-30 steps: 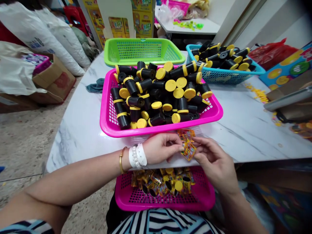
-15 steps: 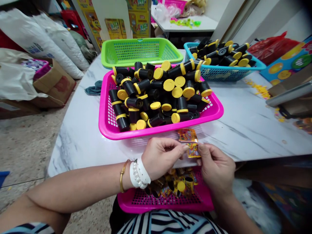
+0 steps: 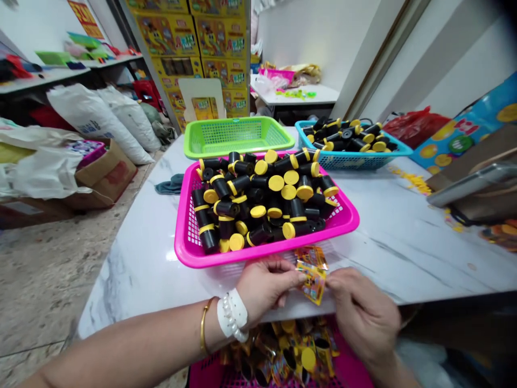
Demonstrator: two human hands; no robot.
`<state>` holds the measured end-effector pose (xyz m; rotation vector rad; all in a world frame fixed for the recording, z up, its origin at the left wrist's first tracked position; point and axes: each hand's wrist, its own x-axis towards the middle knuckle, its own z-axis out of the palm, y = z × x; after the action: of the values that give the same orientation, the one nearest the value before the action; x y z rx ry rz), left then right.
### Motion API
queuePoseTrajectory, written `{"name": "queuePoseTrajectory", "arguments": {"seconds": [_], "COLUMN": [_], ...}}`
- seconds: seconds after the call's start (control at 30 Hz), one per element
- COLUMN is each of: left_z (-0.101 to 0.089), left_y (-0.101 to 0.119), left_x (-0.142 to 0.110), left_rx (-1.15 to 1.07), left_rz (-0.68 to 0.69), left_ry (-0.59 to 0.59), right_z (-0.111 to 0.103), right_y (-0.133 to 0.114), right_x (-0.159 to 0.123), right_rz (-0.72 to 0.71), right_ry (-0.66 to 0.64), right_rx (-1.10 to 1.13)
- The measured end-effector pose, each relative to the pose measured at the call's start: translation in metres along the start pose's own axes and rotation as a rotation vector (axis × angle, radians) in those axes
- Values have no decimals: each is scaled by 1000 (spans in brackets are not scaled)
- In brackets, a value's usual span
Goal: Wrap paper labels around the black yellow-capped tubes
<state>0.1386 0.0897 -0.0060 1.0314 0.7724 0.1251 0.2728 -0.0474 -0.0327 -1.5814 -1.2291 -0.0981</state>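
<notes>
Thumb and forefinger of the left hand (image 3: 262, 283) are clamped on the left edge of a yellow packet (image 3: 313, 285), held over the near part of a marbled table (image 3: 399, 258). The right hand (image 3: 365, 312) is at the packet's opposite edge, fingers curled together; whether they grip it cannot be told from this angle. A second packet (image 3: 313, 255) lies just behind the first, close to the front rim of a pink basket (image 3: 266, 255). Black tubs (image 3: 242, 183) with yellow lids are heaped above that basket's sides, tipped in every direction. A gold bangle (image 3: 203, 330) and a white band (image 3: 238, 307) with pearls circle the left wrist. Below the table edge, a lower basket (image 3: 355, 358), also pink, holds a pile of wrapped tubs (image 3: 283, 355), partly hidden by the left hand. A green basket (image 3: 188, 144) stands behind the pink one, with a blue basket (image 3: 355, 160) of more black tubs to its right. A dark cloth (image 3: 170, 184) lies to the left. Yellow bits (image 3: 414, 180) are scattered at right, near a red bag (image 3: 416, 125). Printed boxes (image 3: 224, 35) are stacked beyond the table; white sacks (image 3: 97, 121) lean at left.
</notes>
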Motion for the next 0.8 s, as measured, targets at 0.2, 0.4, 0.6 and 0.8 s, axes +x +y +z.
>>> {"name": "queuePoseTrajectory", "arguments": {"seconds": [0.2,0.4,0.6,0.8], "left_z": [4,0,-4,-3], "left_y": [4,2,5,14], "left_x": [-5,2,5,7], "left_rx": [187,129,15,-31], "left_rz": [292,133,64,-130], "left_ry": [53,-35,-82,-72], "right_z": [-24,-15,-17,-41], "right_y": [29,43,34,20], "right_x": [97,136,147,108], "right_rz": [-234,-155,124,232], "right_ry": [138,-206,-276,31], "right_rx": [-649,-880,-845,-40]}}
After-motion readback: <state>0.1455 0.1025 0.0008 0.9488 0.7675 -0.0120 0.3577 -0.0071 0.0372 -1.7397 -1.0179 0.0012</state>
